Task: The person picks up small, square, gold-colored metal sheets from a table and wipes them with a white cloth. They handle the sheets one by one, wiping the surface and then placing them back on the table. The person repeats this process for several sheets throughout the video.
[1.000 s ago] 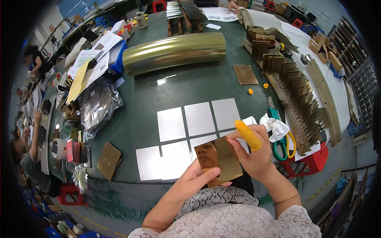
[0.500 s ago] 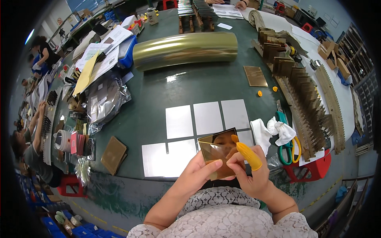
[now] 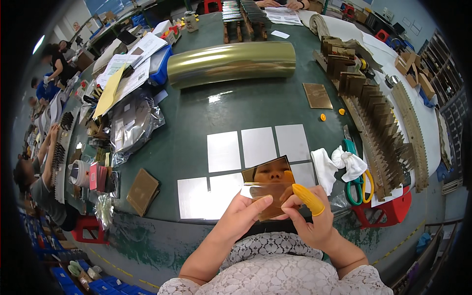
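My left hand point(image 3: 242, 212) grips a mirror-like amber plate point(image 3: 269, 173) by its near left side, thumb on top. A thin clear film point(image 3: 263, 190) lies partly over the plate, its raised far edge running across the middle. My right hand point(image 3: 314, 219) is closed in a pinch on the film at the plate's near right side; a yellow ribbed finger cot point(image 3: 309, 200) covers one finger. Under and beyond the plate, several pale silvery sheets point(image 3: 258, 146) lie in two rows on the green table point(image 3: 196, 115).
A big gold film roll point(image 3: 231, 64) lies across the far table. At the right are white cloths point(image 3: 324, 169), green and yellow scissors point(image 3: 351, 191) and a toothed rack point(image 3: 373, 118) of brown plates. A brown plate stack point(image 3: 142, 191) and papers point(image 3: 115, 88) are at the left.
The film's raised edge has shifted on the plate and now runs more nearly straight across, with more mirror surface bare beyond it. Both hands keep their hold, nearly in place.
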